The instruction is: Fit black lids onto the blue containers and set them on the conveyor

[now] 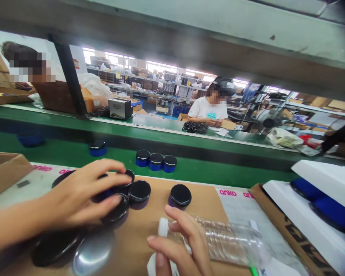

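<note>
My left hand reaches over a cluster of round, black-lidded jars on a cardboard sheet, fingers stretched and apart. Its fingertips lie over one black-lidded jar, and its thumb is over another jar; whether they press on them I cannot tell. Just right of that hand stands a jar. Alone farther right is another black-lidded jar, its side blue-purple. My right hand is just below it, fingers curved and apart with nothing seen between them. Behind this hand lies a clear plastic bottle with a white cap.
Several blue jars with black lids stand on the green conveyor belt. At right, an open carton holds white foam and blue jars. A cardboard box is at left. Beyond the belt, a person handles small items.
</note>
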### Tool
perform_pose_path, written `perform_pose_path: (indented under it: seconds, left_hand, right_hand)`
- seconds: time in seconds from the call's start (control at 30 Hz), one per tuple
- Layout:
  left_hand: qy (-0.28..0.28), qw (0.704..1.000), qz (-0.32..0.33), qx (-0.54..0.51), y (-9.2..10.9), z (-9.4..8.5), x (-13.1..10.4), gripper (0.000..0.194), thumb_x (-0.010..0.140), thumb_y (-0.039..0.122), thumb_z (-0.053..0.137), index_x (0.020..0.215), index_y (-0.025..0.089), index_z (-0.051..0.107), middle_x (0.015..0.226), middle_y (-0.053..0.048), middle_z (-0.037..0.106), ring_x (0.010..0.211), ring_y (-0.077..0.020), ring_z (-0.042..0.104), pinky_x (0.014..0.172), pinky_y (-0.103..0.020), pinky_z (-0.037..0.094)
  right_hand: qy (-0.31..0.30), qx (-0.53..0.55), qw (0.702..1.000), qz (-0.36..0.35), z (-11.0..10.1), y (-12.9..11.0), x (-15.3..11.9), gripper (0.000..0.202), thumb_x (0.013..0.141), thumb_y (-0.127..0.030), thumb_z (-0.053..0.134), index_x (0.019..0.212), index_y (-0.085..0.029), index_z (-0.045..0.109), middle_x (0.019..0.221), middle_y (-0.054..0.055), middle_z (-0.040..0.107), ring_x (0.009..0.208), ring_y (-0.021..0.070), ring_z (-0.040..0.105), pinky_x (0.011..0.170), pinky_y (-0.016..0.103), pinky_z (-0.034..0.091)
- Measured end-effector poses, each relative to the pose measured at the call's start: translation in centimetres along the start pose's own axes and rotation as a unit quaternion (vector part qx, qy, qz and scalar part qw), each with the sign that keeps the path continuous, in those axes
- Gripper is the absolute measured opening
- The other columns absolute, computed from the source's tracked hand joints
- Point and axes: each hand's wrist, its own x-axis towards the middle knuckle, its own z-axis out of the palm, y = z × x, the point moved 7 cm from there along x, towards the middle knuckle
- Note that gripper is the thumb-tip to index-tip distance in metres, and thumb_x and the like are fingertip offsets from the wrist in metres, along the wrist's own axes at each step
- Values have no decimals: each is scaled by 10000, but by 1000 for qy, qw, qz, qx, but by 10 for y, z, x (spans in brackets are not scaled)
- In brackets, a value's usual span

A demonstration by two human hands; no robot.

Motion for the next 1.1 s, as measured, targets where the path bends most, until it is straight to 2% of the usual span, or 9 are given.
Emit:
perform_pose_path:
  seconds: [0.13,0.2,0.33,0.5,0.63,0.8,0.9,1.0,1.1]
  left_hand:
    - [-136,988,-53,43,-51,62,90,545,975,434,647,1419,148,514,1420,-168,557,1299,-331,577,1111,-553,497]
    - [-212,972,-78,66,-71,101,115,681,920,473,743,1478,184,482,1548,-174,479,1420,-397,478,1152,-643,435]
    - [-311,940,-115,84,-86,148,129,618,961,479,706,1475,204,501,1423,-146,597,1291,-349,600,1091,-612,503]
    - [-318,933,-158,54,-81,132,131,593,973,498,689,1453,196,517,1303,-126,663,1153,-299,679,1017,-547,568]
    - [-309,939,-148,-15,-50,111,137,633,967,537,685,1468,200,498,1292,-117,673,1105,-282,694,996,-525,579]
    - [-350,928,-120,-36,8,125,134,667,947,485,730,1492,195,476,1341,-137,649,1209,-321,656,1064,-579,535]
    - [-395,909,-103,-78,26,131,134,508,1004,464,656,1413,180,560,1316,-127,675,1194,-298,676,1050,-554,555]
    - [-374,917,-99,-99,18,124,149,367,1065,450,545,1257,158,658,1236,-100,712,1162,-267,692,1052,-527,555]
    - [-285,947,-143,-35,-11,124,166,439,1022,408,630,1391,178,572,1462,-139,579,1354,-341,564,1155,-629,447]
  right_hand:
    - [1,7,1000,4,-2,2,-2,384,881,44,414,954,-272,619,1358,-44,540,1167,148,553,937,279,463]
    - [0,12,1000,13,-2,4,-5,380,879,42,429,967,-273,623,1357,-42,546,1173,148,553,927,274,475]
    - [-6,32,998,56,1,15,-10,369,907,22,447,1013,-277,634,1343,0,570,1185,167,579,883,293,518]
    - [27,23,996,83,-10,23,2,350,932,-7,470,1019,-285,663,1318,10,614,1153,179,617,855,313,502]
    - [58,21,993,105,-25,28,14,337,958,-36,493,1018,-298,697,1305,-2,629,1115,163,637,865,307,498]
    - [42,31,995,90,-26,30,17,344,950,-39,477,1036,-293,693,1335,-7,621,1122,159,633,870,305,503]
    - [36,22,995,95,-27,34,18,344,952,-40,471,1033,-291,693,1335,-6,619,1125,151,633,876,298,502]
    - [24,25,995,93,-29,36,21,331,963,-49,480,1054,-286,692,1312,3,614,1197,140,614,915,275,511]
    - [14,31,996,85,-31,39,23,314,968,-58,485,1063,-276,690,1292,23,618,1215,149,621,910,275,536]
